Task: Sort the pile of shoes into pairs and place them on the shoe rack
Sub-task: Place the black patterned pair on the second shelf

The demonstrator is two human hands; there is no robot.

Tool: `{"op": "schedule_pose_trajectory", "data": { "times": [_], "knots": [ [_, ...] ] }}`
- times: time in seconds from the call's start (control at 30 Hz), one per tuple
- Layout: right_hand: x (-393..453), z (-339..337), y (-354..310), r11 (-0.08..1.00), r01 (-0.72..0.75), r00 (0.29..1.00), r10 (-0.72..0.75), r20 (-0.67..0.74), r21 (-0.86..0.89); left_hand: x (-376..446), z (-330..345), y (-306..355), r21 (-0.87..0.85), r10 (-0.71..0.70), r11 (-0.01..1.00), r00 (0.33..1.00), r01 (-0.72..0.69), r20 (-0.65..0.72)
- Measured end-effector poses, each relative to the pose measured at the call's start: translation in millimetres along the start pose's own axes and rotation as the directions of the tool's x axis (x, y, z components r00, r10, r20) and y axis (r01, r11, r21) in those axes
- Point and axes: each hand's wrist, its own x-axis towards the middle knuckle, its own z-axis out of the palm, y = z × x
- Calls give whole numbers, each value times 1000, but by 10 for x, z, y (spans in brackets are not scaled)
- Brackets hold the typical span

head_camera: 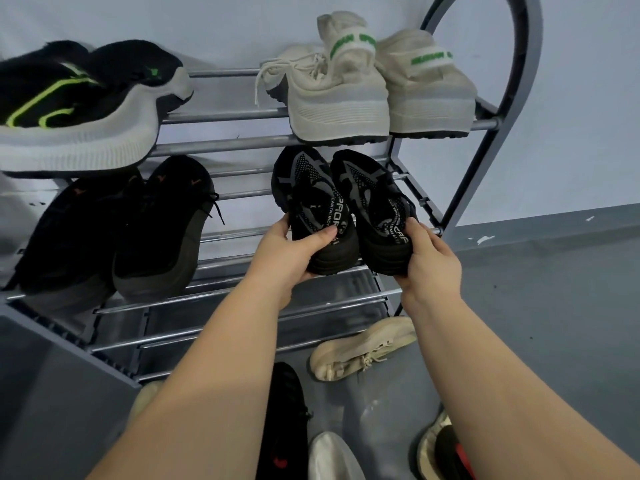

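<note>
On the shoe rack's (485, 124) second shelf, toward three o'clock, we hold a black pair side by side, toes inward. Our left hand (287, 258) grips the left black sneaker (311, 202) by its heel; our right hand (429, 265) grips the right black sneaker (374, 202) likewise. At six o'clock, a beige shoe (360, 351) lies on the floor.

A home entryway or storage corner is suggested: a grey metal tube shoe rack (491, 124) is set against a plain pale wall (571, 98), above a grey painted floor (554, 306).
</note>
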Motion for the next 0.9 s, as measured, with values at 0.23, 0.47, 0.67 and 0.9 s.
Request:
{"op": "schedule_pose_trajectory", "data": {
  "times": [0.23,0.47,0.67,0.9],
  "knots": [
    [-12,-39,-95,999,-40,999,39,19,36,28,-69,-25,-11,-5,1000,1000,5,-5],
    [-21,-22,-65,999,-2,998,5,55,-50,61,18,-49,-45,9,999,1000,-9,6],
    [66,-45,-79,999,-14,996,19,83,-51,157,76,-92,-24,25,999,1000,-25,-3],
    [185,-28,-63,992,23,995,-11,97,-122,226,68,-112,8,21,1000,1000,-21,3]
  ]
}}
